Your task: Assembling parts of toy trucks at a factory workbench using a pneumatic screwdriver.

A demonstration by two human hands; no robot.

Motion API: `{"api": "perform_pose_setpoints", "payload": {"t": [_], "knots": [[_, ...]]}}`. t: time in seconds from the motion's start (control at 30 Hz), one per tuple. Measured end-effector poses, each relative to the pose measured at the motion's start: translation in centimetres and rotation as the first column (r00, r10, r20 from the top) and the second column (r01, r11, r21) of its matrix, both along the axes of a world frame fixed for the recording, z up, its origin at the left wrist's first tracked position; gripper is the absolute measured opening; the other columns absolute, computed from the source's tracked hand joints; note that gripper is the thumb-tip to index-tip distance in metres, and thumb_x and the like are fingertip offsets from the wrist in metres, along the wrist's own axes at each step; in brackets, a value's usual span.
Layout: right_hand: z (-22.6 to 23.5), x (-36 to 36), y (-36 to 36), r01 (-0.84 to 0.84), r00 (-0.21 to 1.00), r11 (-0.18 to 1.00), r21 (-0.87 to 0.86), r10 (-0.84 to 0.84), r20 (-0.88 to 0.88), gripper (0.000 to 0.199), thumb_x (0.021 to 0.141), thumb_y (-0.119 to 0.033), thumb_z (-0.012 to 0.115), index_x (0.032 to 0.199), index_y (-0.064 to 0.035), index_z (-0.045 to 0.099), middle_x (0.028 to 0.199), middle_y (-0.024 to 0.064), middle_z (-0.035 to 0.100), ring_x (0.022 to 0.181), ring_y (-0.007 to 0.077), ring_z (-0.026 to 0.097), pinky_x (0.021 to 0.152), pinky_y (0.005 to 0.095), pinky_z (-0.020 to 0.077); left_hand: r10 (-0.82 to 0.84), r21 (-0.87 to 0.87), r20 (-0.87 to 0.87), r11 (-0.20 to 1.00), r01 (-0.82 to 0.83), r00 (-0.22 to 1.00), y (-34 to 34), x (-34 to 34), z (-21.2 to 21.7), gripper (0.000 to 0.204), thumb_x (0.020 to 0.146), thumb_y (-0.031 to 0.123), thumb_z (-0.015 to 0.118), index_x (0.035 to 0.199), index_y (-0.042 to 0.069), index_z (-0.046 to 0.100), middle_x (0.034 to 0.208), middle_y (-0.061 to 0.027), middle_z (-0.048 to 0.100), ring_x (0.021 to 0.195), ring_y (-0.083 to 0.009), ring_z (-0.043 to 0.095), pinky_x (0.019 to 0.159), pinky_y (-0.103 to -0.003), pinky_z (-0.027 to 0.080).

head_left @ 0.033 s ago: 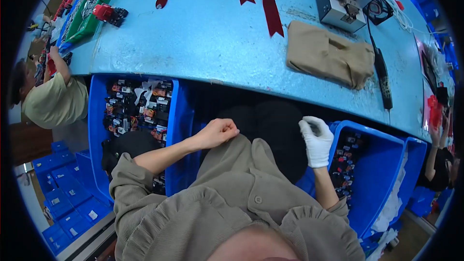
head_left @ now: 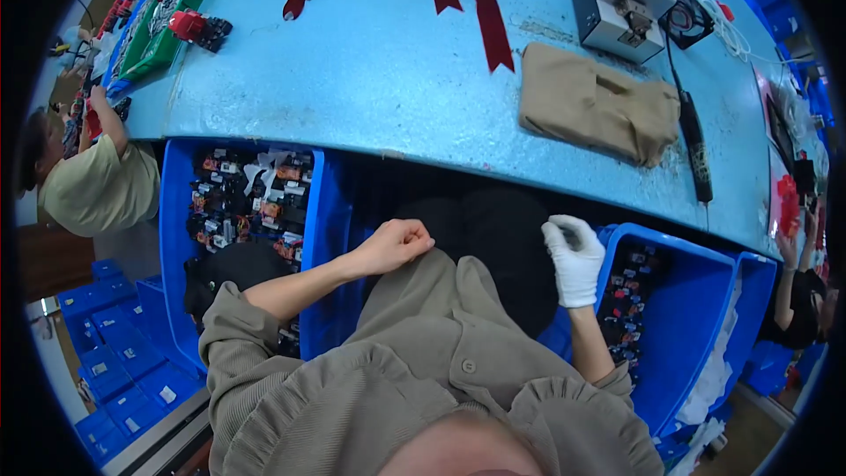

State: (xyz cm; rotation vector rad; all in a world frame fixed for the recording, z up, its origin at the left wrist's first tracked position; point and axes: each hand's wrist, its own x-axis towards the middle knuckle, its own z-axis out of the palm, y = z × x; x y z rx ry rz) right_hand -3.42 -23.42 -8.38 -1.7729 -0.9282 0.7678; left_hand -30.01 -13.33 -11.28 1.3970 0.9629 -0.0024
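Seemingly pausing, with left hand (head_left: 394, 245) curled over lap (head_left: 507, 251), cannot tell if grasping; with gloved right hand (head_left: 578, 263) loosely released, near bin (head_left: 683, 317) of parts (head_left: 626, 304). For any pickup, would need reaching.

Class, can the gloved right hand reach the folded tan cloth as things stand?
Probably yes: the right hand looks empty, and only the table edge lies between it and the tan cloth.

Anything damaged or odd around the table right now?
Two things: the table looks scuffed behind the tan cloth, its surface marked; and the right hand wears a white glove while the left hand is bare.
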Motion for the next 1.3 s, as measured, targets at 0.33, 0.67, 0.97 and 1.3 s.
{"api": "perform_pose_setpoints", "payload": {"t": [0.33,0.67,0.97,1.3], "knots": [[-3.0,-0.3,0.5,-0.077,0.996,0.996,-0.034,0.075,-0.053,0.012,0.075,-0.005,0.069,0.087,-0.0021,0.066,0.074,0.0048,0.064,0.062,0.0078,0.057,0.059,0.0222,0.0478,-0.262,0.352,0.193,0.918,0.183,0.946,6.9,6.1,4.7,0.021,0.082,0.017,0.061,0.097,0.004,0.058,0.059,0.0025,0.052,0.055,-0.004,0.045,0.05,-0.022,0.038],[1.4,3.8,-1.1,0.037,0.974,0.997,-0.062,-0.05,-0.219,0.008,0.08,-0.006,0.063,0.083,0.0012,0.064,0.064,0.0039,0.06,0.053,0.0084,0.054,0.049,0.0229,0.0451,-0.272,0.686,0.183,0.724,0.076,0.945,16.3,16.1,5.8,0.021,0.078,0.021,0.062,0.088,0.003,0.061,0.066,-0.0136,0.059,0.058,-0.0188,0.056,0.057,-0.034,0.045],[4.8,27.8,2.3,0.252,0.834,0.963,0.098,-0.267,0.483,0.02,0.088,-0.021,0.056,0.086,-0.0019,0.063,0.066,0.0035,0.061,0.059,0.0105,0.055,0.056,0.0252,0.0443,-0.043,0.687,0.201,0.718,-0.11,0.979,13.4,12.8,3.5,0.015,0.08,0.007,0.06,0.095,0.004,0.06,0.053,-0.0003,0.049,0.048,-0.0055,0.043,0.045,-0.024,0.036],[3.6,61.8,-10.6,0.601,0.11,0.797,0.061,-0.158,0.981,0.047,0.08,-0.03,0.063,0.118,-0.0047,0.052,0.103,0.0127,0.059,0.091,0.0221,0.058,0.081,0.0348,0.0459,-0.221,0.862,0.187,0.505,-0.052,0.957,11.4,12.5,1.9,0.013,0.076,0.01,0.059,0.089,0.008,0.059,0.066,-0.0097,0.058,0.056,-0.0265,0.058,0.05,-0.035,0.046]]}}
